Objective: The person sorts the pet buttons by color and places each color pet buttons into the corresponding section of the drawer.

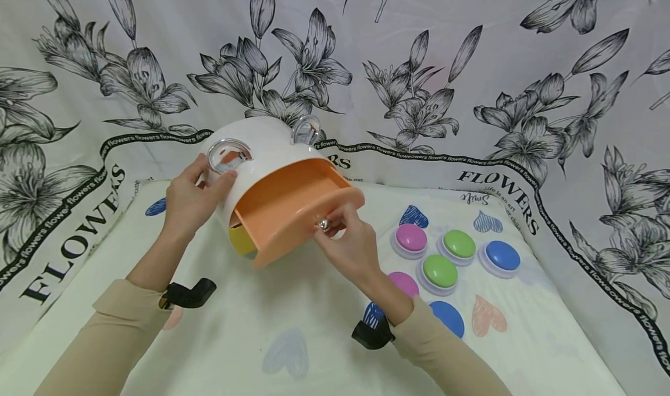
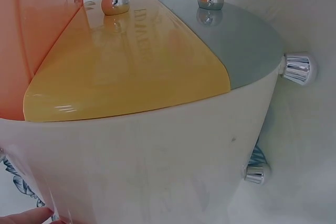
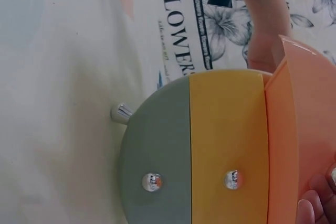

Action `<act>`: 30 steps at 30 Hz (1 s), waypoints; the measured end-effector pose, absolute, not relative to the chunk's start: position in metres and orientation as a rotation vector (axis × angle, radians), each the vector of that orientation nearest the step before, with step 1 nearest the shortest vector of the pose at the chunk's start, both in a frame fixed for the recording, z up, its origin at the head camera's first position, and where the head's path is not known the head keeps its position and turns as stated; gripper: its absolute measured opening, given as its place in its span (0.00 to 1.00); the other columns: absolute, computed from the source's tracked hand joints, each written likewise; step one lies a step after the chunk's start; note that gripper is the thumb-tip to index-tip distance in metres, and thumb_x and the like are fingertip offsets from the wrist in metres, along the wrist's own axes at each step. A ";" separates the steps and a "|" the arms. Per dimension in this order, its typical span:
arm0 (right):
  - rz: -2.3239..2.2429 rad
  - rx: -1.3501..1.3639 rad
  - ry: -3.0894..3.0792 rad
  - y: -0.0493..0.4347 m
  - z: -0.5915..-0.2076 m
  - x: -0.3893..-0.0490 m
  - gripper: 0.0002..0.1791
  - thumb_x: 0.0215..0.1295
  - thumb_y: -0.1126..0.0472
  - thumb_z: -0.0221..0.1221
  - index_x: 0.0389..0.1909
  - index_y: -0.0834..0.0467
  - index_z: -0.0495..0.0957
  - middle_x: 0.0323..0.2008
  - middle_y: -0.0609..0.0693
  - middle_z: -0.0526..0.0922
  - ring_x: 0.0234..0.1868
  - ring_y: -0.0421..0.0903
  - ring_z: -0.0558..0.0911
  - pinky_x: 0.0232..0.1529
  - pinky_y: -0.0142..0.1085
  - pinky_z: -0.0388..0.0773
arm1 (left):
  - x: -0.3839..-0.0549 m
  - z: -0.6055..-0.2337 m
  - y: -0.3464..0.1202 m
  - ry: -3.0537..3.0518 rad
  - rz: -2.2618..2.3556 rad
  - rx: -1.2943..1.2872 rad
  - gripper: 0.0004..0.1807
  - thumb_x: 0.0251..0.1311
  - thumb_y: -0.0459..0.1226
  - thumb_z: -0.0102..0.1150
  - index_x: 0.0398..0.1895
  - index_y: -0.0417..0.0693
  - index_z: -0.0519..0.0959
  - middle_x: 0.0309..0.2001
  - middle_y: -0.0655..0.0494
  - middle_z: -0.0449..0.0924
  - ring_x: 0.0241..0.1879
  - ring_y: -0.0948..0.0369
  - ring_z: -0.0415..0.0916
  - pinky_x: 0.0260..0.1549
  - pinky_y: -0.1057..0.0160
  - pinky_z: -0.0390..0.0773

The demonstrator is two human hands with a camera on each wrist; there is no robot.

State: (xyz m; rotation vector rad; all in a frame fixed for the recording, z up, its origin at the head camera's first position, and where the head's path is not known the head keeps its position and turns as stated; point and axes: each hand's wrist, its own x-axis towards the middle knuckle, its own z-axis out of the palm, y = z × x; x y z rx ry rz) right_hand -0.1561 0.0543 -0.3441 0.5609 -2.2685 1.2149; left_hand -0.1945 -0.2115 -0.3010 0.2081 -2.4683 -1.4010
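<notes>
Left hand (image 1: 192, 198) grips white cabinet (image 1: 267, 140); right hand (image 1: 352, 243) pinches silver drawer knob (image 1: 324, 225). Floral drape (image 1: 356, 114) hangs behind heart-printed cloth (image 1: 230, 343).

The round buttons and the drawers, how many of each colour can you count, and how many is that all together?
Pink buttons: 2
Green buttons: 2
Blue buttons: 2
Orange drawer: 1
Yellow drawer: 1
Grey-green drawer: 1
Total: 9

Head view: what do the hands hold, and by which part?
Right hand pinches the orange drawer by its silver knob; left hand holds the white cabinet by its side.
</notes>
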 end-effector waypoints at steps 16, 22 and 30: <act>1.220 0.571 -2.264 0.066 -0.351 -0.144 0.14 0.52 0.63 0.65 0.33 0.58 0.68 0.26 0.48 0.81 0.27 0.38 0.79 0.22 0.27 0.78 | -0.195 -0.300 -0.210 -2.466 -1.382 0.210 0.37 0.54 0.59 0.54 0.65 0.52 0.66 0.71 0.58 0.51 0.69 0.54 0.52 0.56 0.50 0.69; 1.232 0.584 -2.250 0.070 -0.352 -0.141 0.14 0.51 0.63 0.65 0.33 0.58 0.68 0.26 0.47 0.81 0.27 0.38 0.79 0.21 0.27 0.78 | -0.195 -0.301 -0.210 -2.461 -1.377 0.211 0.37 0.54 0.59 0.54 0.65 0.50 0.66 0.71 0.58 0.49 0.69 0.54 0.51 0.56 0.49 0.69; 1.218 0.584 -2.272 0.073 -0.355 -0.137 0.14 0.51 0.63 0.65 0.33 0.58 0.68 0.26 0.48 0.81 0.26 0.39 0.79 0.21 0.26 0.77 | -0.195 -0.303 -0.211 -2.449 -1.386 0.164 0.38 0.55 0.57 0.54 0.67 0.51 0.62 0.71 0.56 0.49 0.69 0.54 0.52 0.57 0.50 0.67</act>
